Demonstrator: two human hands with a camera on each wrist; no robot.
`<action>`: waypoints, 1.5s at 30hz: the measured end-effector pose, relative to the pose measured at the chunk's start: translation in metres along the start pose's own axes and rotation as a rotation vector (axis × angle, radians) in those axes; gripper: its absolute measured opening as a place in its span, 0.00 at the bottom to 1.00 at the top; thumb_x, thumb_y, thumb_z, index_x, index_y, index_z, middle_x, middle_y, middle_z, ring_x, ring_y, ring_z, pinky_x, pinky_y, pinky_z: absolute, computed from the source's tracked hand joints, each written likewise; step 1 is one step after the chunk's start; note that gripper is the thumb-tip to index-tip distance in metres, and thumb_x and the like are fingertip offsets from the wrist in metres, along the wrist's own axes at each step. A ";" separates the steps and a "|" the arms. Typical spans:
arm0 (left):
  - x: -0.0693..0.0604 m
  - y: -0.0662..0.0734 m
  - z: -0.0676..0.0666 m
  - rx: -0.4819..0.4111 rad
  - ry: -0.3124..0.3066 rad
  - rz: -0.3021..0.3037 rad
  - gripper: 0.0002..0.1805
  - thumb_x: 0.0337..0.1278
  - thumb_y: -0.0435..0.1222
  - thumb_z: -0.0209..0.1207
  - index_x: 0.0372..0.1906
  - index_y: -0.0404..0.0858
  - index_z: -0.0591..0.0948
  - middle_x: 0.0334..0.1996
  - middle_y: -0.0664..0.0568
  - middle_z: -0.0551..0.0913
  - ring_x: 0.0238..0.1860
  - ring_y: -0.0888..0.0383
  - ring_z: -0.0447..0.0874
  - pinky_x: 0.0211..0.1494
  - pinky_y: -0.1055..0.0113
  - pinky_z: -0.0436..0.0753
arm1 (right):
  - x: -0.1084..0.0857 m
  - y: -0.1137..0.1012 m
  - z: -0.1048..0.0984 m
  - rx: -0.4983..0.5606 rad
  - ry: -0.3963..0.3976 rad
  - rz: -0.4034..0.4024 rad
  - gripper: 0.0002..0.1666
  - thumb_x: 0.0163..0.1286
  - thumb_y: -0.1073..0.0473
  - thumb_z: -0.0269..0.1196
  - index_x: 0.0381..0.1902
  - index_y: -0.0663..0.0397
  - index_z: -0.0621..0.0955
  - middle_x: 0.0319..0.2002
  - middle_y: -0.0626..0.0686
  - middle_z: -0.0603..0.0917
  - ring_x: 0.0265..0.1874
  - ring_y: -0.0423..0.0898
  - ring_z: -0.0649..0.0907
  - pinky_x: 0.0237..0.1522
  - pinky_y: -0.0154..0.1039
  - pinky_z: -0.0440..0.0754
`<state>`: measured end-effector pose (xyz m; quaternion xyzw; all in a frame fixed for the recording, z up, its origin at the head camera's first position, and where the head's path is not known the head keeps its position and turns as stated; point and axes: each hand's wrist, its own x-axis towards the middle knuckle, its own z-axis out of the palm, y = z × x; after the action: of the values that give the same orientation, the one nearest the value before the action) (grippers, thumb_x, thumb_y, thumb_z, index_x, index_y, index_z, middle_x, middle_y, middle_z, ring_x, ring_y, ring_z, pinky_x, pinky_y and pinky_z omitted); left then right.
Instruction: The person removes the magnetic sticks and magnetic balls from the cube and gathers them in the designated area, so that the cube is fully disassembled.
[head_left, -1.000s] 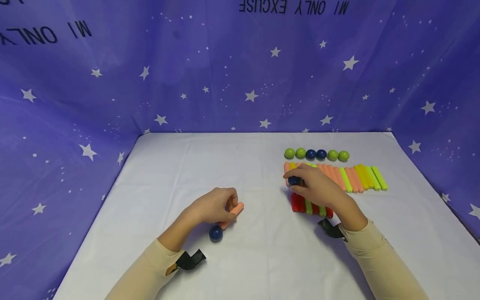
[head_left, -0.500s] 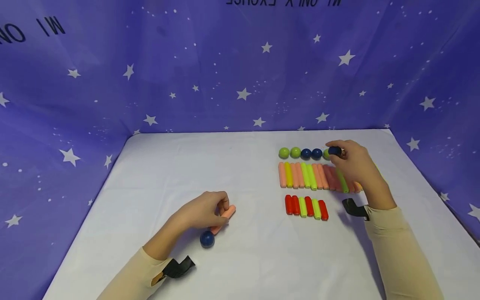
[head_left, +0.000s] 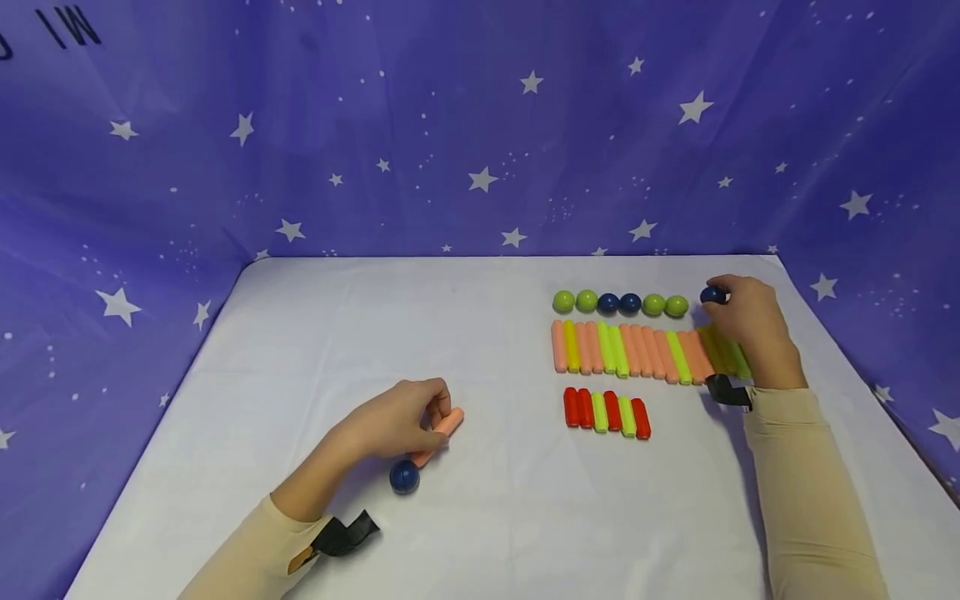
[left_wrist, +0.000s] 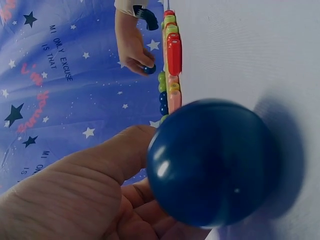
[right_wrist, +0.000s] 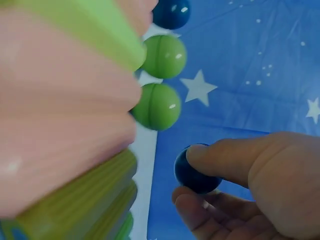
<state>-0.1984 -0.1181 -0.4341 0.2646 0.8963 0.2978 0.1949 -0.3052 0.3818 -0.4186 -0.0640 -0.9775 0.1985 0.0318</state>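
My right hand (head_left: pixel 753 321) pinches a dark blue ball (head_left: pixel 713 295) between thumb and fingers, just right of a row of green and blue balls (head_left: pixel 653 304). In the right wrist view the held blue ball (right_wrist: pixel 197 172) sits apart from the nearest green ball (right_wrist: pixel 159 106). At the left, my left hand (head_left: pixel 401 419) has its thumb and curled fingers around a salmon-pink stick (head_left: pixel 452 421) low over the white table. Another dark blue ball (head_left: pixel 404 477) lies by the stick's near end. That ball (left_wrist: pixel 215 162) hides the stick in the left wrist view.
Below the balls runs a long row of pink, yellow and green sticks (head_left: pixel 633 350); the right hand and wrist cover its right end. Nearer lies a shorter row of red and green sticks (head_left: pixel 612 412). Purple star-printed cloth (head_left: pixel 420 125) hangs behind and beside the white table (head_left: pixel 480 533).
My right hand has carried the blue ball from above the stick rows to the right end of the ball row. The left hand stays at the pink stick. The head view has shifted slightly.
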 end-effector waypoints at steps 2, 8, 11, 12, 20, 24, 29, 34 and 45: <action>0.001 0.000 -0.001 -0.007 -0.003 0.012 0.15 0.52 0.35 0.69 0.40 0.42 0.74 0.30 0.58 0.78 0.28 0.62 0.75 0.34 0.66 0.76 | 0.003 0.003 0.000 -0.017 -0.017 0.017 0.29 0.70 0.61 0.58 0.65 0.69 0.69 0.59 0.76 0.68 0.56 0.74 0.68 0.53 0.68 0.69; 0.002 0.001 0.000 -0.022 -0.010 0.017 0.17 0.52 0.36 0.70 0.42 0.41 0.74 0.31 0.57 0.78 0.28 0.62 0.75 0.34 0.66 0.76 | 0.013 0.006 0.006 -0.067 -0.091 0.073 0.28 0.70 0.64 0.58 0.65 0.67 0.68 0.59 0.76 0.67 0.54 0.72 0.69 0.54 0.68 0.68; 0.001 0.000 -0.001 -0.014 -0.005 0.005 0.17 0.51 0.36 0.70 0.42 0.40 0.74 0.31 0.57 0.78 0.28 0.62 0.75 0.35 0.66 0.76 | 0.015 0.006 0.013 -0.106 -0.096 0.043 0.26 0.69 0.65 0.57 0.63 0.68 0.69 0.58 0.77 0.69 0.55 0.72 0.70 0.56 0.68 0.66; 0.000 0.000 -0.001 -0.010 -0.003 0.001 0.18 0.51 0.36 0.70 0.43 0.40 0.74 0.31 0.57 0.78 0.28 0.62 0.75 0.35 0.65 0.76 | 0.016 0.007 0.015 -0.111 -0.094 0.033 0.26 0.69 0.66 0.57 0.63 0.68 0.70 0.58 0.77 0.69 0.55 0.72 0.70 0.56 0.68 0.66; 0.001 0.001 -0.002 -0.012 -0.006 0.015 0.21 0.52 0.36 0.70 0.48 0.37 0.73 0.33 0.56 0.78 0.28 0.63 0.75 0.35 0.65 0.77 | 0.014 0.009 0.017 -0.118 -0.100 0.039 0.28 0.68 0.65 0.57 0.64 0.68 0.68 0.58 0.76 0.69 0.54 0.72 0.70 0.56 0.68 0.66; -0.001 0.003 -0.003 -0.027 -0.003 0.007 0.21 0.53 0.36 0.68 0.49 0.37 0.72 0.34 0.56 0.78 0.28 0.62 0.76 0.35 0.65 0.77 | 0.011 0.011 0.014 -0.100 -0.080 0.022 0.29 0.68 0.64 0.57 0.64 0.69 0.67 0.56 0.76 0.70 0.53 0.72 0.71 0.54 0.68 0.68; -0.002 0.003 -0.004 -0.051 0.020 0.003 0.20 0.56 0.35 0.66 0.51 0.37 0.72 0.37 0.55 0.78 0.30 0.63 0.78 0.34 0.65 0.78 | 0.005 0.010 0.009 -0.067 -0.048 -0.003 0.28 0.68 0.62 0.56 0.63 0.70 0.68 0.55 0.76 0.70 0.53 0.72 0.70 0.54 0.68 0.68; -0.005 0.004 -0.005 -0.075 0.034 0.022 0.20 0.57 0.33 0.66 0.51 0.38 0.72 0.38 0.55 0.79 0.30 0.63 0.79 0.32 0.65 0.79 | -0.004 0.002 0.002 -0.076 -0.022 -0.036 0.27 0.68 0.61 0.57 0.62 0.71 0.69 0.54 0.75 0.71 0.52 0.72 0.71 0.52 0.68 0.69; -0.012 0.013 -0.016 -0.119 -0.005 0.106 0.21 0.61 0.34 0.61 0.58 0.42 0.72 0.37 0.55 0.79 0.28 0.61 0.82 0.33 0.64 0.78 | -0.050 -0.081 -0.001 -0.065 0.009 -0.310 0.25 0.66 0.62 0.59 0.58 0.69 0.74 0.51 0.71 0.76 0.46 0.66 0.77 0.49 0.63 0.74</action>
<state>-0.1929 -0.1232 -0.4115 0.3003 0.8614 0.3597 0.1963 -0.2648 0.3009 -0.3878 0.0859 -0.9814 0.1591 0.0644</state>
